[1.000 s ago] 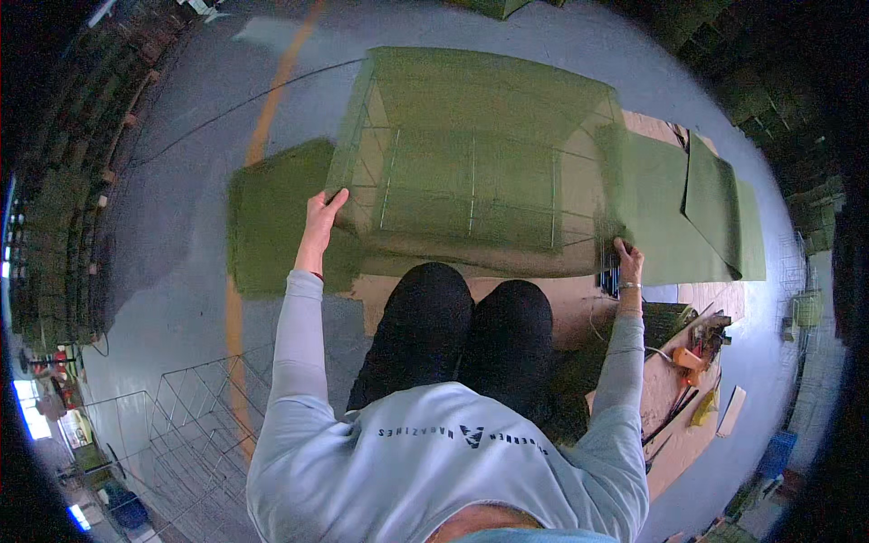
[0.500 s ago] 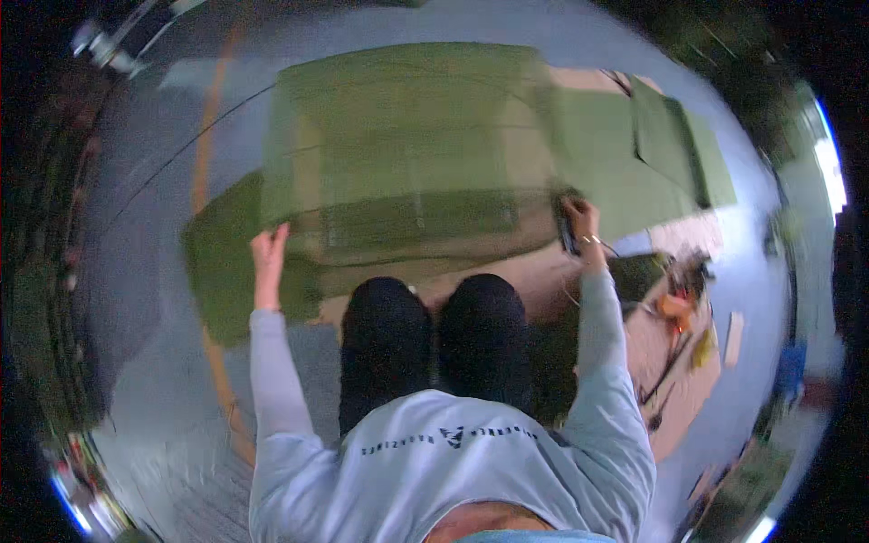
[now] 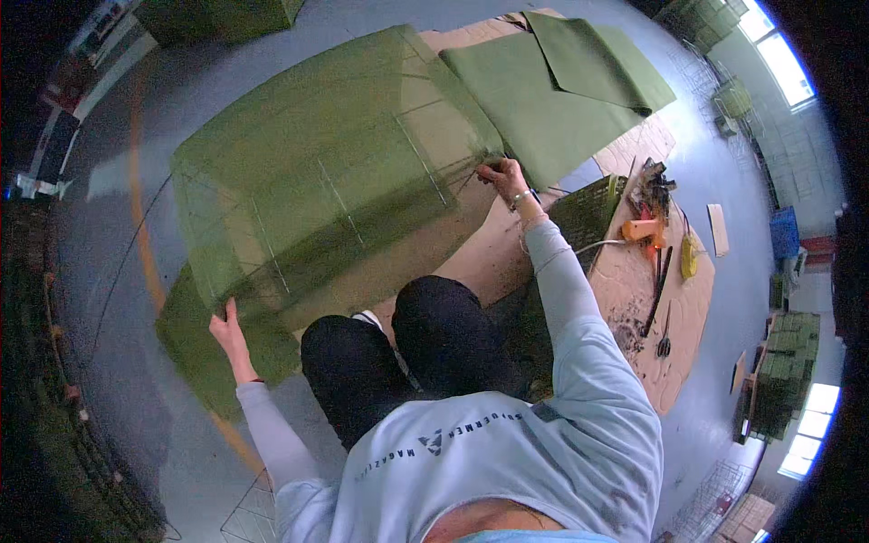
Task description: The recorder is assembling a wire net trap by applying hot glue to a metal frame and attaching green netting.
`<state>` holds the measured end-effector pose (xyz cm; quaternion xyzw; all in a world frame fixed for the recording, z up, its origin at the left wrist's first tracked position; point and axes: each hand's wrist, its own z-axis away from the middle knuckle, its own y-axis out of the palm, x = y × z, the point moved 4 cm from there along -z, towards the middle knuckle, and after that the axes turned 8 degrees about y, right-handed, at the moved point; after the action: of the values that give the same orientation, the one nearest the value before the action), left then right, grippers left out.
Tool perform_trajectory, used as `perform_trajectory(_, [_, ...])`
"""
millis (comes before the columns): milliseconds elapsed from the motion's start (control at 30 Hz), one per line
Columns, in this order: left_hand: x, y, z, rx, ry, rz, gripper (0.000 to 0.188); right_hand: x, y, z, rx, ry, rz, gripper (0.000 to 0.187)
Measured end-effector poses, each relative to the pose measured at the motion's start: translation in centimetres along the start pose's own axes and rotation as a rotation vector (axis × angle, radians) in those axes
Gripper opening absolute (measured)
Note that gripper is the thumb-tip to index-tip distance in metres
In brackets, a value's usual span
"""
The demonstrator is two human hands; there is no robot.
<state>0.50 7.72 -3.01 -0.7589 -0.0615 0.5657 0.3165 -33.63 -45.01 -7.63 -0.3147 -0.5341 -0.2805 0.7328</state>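
Note:
A large sheet of translucent green mesh [image 3: 308,127] spreads in front of my knees, with thin metal wires [image 3: 335,195] showing at it. My left hand [image 3: 230,337] pinches its near left corner between thumb and fingers. At the near right corner, my right hand [image 3: 505,184] has its fingers closed on the mesh edge. The sheet's near edge runs between both hands, above the cardboard [image 3: 480,244]. Dark green fabric [image 3: 222,362] lies under and beside the left corner. Whether the wires are fixed to the mesh, I cannot tell.
Flat green sheets [image 3: 534,109], one folded over, lie at the far right. On a cardboard piece [image 3: 634,380] to my right rest an orange glue gun [image 3: 643,232], black-handled scissors [image 3: 664,346] and a yellow item [image 3: 690,256]. A pale cable [image 3: 584,247] runs near my right forearm.
The view has turned, so the mesh now slants up to the right. My left hand sits lower and my right hand higher, both still at the mesh's near corners.

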Motion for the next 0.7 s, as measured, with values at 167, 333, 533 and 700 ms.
perform_trajectory(167, [-1.1, 0.3, 0.7, -0.197, 0.169, 0.056, 0.04, 0.0, 0.7, 0.4, -0.012, -0.036, 0.044, 0.018])
perform_trajectory(333, [4.6, -0.9, -0.3, -0.115, 0.105, -0.378, 0.04, -1.4, 0.7, -0.8, -0.01, -0.059, 0.022, 0.017])
perform_trajectory(533, [3.2, 0.2, -0.9, -0.075, 0.1, -0.429, 0.053, -4.0, 0.3, -1.3, 0.011, -0.039, -0.068, 0.018])
perform_trajectory(700, [3.4, 0.7, -1.0, -0.133, 0.228, -0.449, 0.055, -4.7, 0.1, -2.2, -0.031, -0.062, -0.333, 0.023])
